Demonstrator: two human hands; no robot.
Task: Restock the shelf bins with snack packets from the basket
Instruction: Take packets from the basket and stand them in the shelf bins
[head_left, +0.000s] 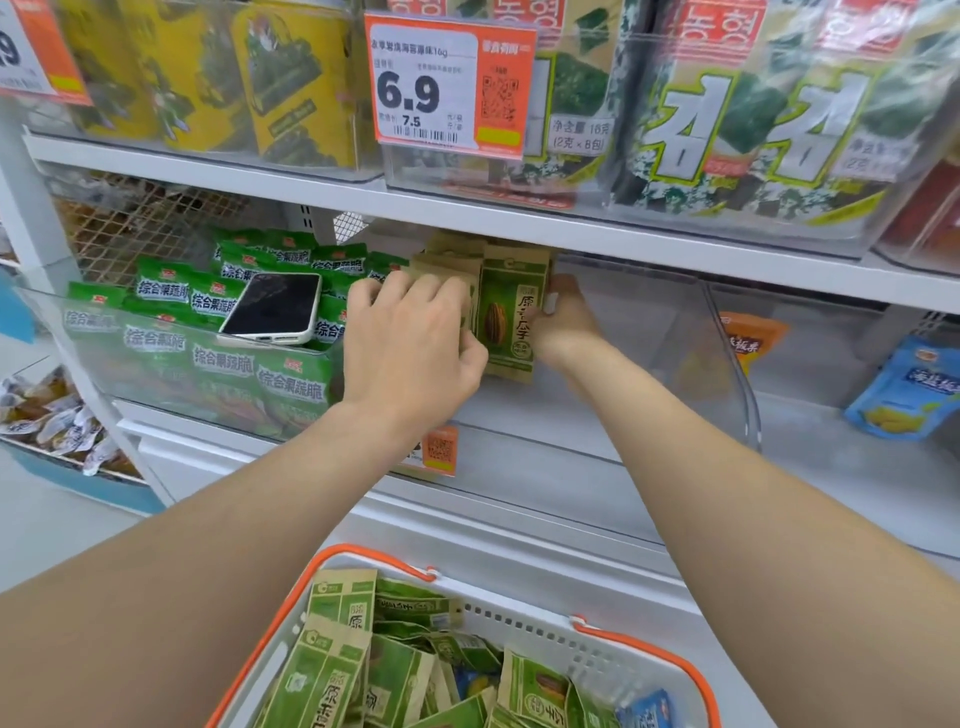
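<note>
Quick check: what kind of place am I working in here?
Likely a shop's snack aisle: a price tag reading 6.9, clear shelf bins holding snack packets, and a shopping basket below.

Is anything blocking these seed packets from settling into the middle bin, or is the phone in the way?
Nothing visible does. The seed packets stand inside the clear bin, held between the left hand and the right hand. The phone lies on the green packets in the neighbouring bin to the left, apart from them.

Free room in clear bin (730, 364) R of upright packets (511, 312); upper shelf (597, 231) close overhead.
</note>
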